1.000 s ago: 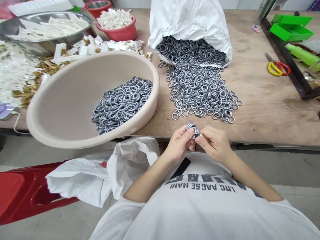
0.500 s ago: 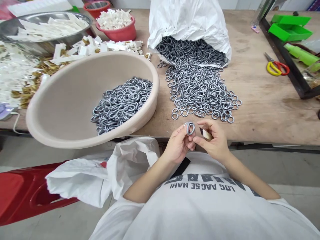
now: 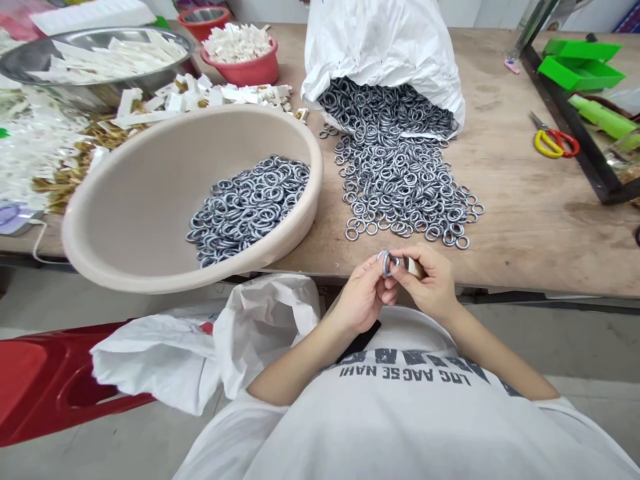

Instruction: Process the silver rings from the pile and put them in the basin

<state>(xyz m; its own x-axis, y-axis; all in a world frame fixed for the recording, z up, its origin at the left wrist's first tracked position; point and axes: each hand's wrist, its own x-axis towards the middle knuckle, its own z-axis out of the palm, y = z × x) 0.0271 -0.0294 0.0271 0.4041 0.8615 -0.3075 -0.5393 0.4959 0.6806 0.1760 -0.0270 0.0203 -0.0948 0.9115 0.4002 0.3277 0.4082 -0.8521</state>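
At the table's front edge, my left hand (image 3: pixel 365 293) pinches grey rings (image 3: pixel 385 262) between thumb and fingers. My right hand (image 3: pixel 427 280) meets it from the right, its thumb and forefinger closed on a ring at the same cluster. A small cream piece with a dark end (image 3: pixel 414 267) lies within the right hand's curled fingers; its kind is unclear. Just beyond the hands is a heap of loose grey rings (image 3: pixel 400 180), spilling from a white sack (image 3: pixel 380 47). To the left, a large beige basin (image 3: pixel 120 200) holds a pile of similar rings (image 3: pixel 250 207).
Scissors (image 3: pixel 555 142) with red and yellow handles lie at right, beside a dark metal frame (image 3: pixel 570 120) and green trays (image 3: pixel 580 70). A steel bowl (image 3: pixel 100 90) and a red bowl (image 3: pixel 245 72) hold white pieces. A red chair (image 3: pixel 45 380) stands below left.
My right hand has closed in on the rings, and its thumb and forefinger now touch them. The left hand has shifted slightly right in the view with the rings.
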